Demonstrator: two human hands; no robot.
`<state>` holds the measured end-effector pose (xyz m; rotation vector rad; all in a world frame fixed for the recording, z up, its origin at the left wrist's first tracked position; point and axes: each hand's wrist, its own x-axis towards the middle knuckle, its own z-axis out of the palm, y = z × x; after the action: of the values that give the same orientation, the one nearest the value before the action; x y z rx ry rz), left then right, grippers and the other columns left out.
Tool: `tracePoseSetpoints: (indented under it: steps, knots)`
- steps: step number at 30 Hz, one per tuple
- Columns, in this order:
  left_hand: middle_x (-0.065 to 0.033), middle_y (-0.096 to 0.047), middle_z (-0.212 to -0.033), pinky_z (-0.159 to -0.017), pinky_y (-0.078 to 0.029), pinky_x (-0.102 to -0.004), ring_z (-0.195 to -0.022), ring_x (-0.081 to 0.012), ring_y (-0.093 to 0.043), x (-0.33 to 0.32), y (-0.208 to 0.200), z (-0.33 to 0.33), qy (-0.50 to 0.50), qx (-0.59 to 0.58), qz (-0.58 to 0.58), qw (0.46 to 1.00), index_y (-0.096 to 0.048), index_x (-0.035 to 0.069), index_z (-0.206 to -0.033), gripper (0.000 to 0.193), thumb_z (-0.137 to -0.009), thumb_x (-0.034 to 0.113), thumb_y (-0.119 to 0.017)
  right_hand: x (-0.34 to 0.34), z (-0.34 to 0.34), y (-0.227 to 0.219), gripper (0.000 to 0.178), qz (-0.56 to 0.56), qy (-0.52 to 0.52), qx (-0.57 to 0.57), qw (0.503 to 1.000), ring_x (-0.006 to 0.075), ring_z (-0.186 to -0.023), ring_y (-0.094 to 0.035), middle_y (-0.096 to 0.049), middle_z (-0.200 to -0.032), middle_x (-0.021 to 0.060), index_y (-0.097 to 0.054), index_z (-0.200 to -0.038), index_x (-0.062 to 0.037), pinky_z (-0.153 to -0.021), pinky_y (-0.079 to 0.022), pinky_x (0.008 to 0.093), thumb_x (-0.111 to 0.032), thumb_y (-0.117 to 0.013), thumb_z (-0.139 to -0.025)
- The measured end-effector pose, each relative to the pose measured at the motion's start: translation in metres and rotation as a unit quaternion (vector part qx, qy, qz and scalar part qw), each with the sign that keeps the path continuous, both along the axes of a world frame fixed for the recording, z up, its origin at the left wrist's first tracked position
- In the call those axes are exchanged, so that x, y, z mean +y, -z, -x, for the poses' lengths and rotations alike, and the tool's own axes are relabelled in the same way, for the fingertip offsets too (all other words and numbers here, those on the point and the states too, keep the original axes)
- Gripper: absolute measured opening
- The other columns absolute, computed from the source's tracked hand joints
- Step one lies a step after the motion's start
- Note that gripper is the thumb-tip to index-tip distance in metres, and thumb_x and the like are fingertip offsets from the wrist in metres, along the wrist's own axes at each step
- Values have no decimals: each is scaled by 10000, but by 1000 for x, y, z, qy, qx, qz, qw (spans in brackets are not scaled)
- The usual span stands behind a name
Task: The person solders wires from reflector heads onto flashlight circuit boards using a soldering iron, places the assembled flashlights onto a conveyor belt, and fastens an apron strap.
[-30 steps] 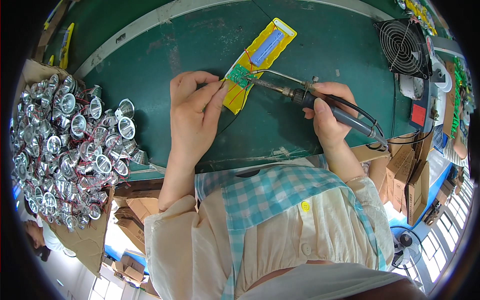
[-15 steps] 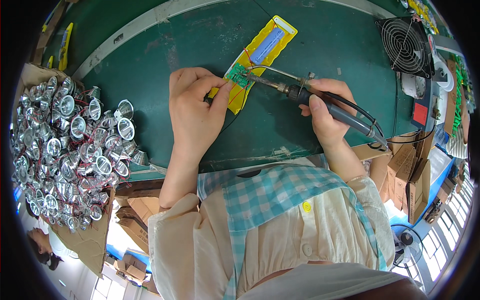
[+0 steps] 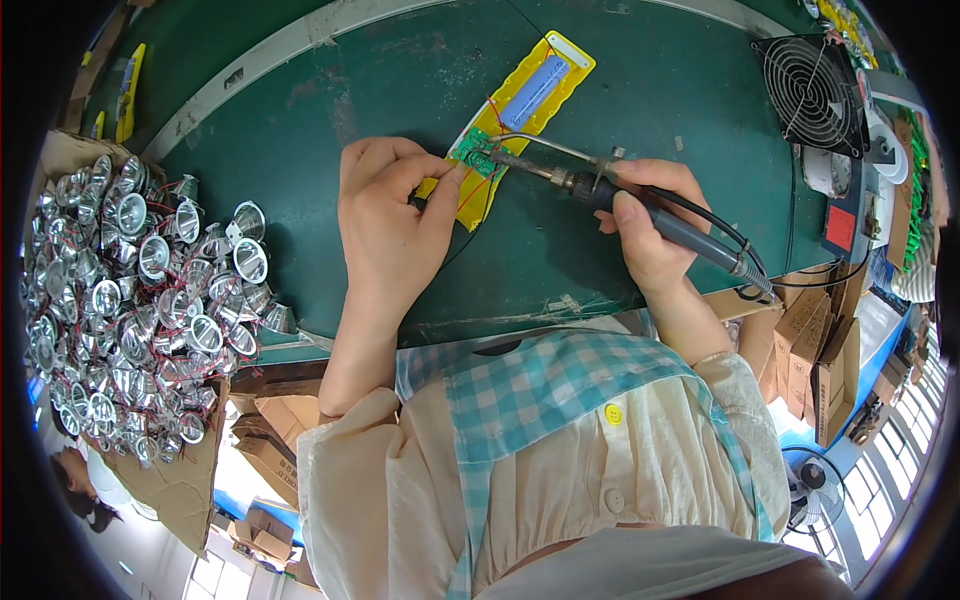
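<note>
A long yellow plastic casing (image 3: 548, 128) lies slanted on the green bench, holding a blue cylindrical battery (image 3: 534, 93) in its far half. Around the middle sits a small green circuit board (image 3: 470, 146) with thin red wires. My left hand (image 3: 395, 205) pinches at the board's left edge; what its fingertips hold is hidden. A thin black wire (image 3: 486, 212) curves from the board toward my left wrist. My right hand (image 3: 655, 215) grips a soldering iron (image 3: 690, 236), which has a bent metal tube fixed alongside. The iron's tip is at the board's right part.
On the left, a cardboard box (image 3: 165, 490) is heaped with silver reflector cups (image 3: 150, 255) with red wires. A black fan (image 3: 812, 92) stands at the far right of the bench, near a white spool (image 3: 888, 152). Cardboard boxes (image 3: 800, 345) stand below the bench at right.
The iron and my right hand have shifted very slightly left. The black wire now bends closer to the board's right side. My left hand stays in place.
</note>
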<state>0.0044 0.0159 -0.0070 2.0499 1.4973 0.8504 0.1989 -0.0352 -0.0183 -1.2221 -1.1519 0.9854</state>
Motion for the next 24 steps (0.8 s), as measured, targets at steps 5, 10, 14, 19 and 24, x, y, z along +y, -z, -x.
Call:
tracePoseSetpoints:
  steps: [5,10,14,19,24]
  knots:
    - [-63,-517,-696,-633,-362,-272,-728,-194,-454,-1,0,-1,-2,0,-1,1000,-572,10,-658,60,-621,33,-614,-1,-2,2,201,-15,11,94,995,90,-571,-527,-538,-748,76,-504,-869,-12,-508,-451,194,-32,-562,-677]
    - [-61,-512,-677,-602,-376,-305,-726,-222,-454,-2,0,-1,-12,-10,-5,1000,-572,20,-607,28,-604,16,-599,-2,-3,1,205,-15,8,92,996,93,-571,-529,-537,-753,80,-500,-875,-9,-509,-457,199,-32,-561,-680]
    - [-77,-505,-706,-608,-381,-309,-729,-228,-455,-5,-4,0,4,19,-8,1000,-562,-2,-715,152,-595,65,-627,-2,-5,0,201,-22,19,100,995,97,-561,-529,-538,-745,82,-499,-875,-6,-499,-454,194,-31,-555,-683]
    - [-130,-480,-790,-633,-413,-341,-744,-290,-492,-4,-14,-13,50,188,37,980,-471,-14,-847,445,-539,236,-673,5,-17,-5,185,-63,47,136,988,92,-504,-505,-532,-680,95,-484,-870,16,-455,-432,183,-23,-532,-696]
    - [-155,-530,-748,-599,-438,-357,-696,-286,-533,68,-13,-31,-10,227,-14,974,-502,-13,-750,394,-549,313,-597,5,-35,-8,172,-100,90,151,979,90,-477,-489,-516,-677,90,-479,-865,20,-442,-422,176,-34,-527,-709]
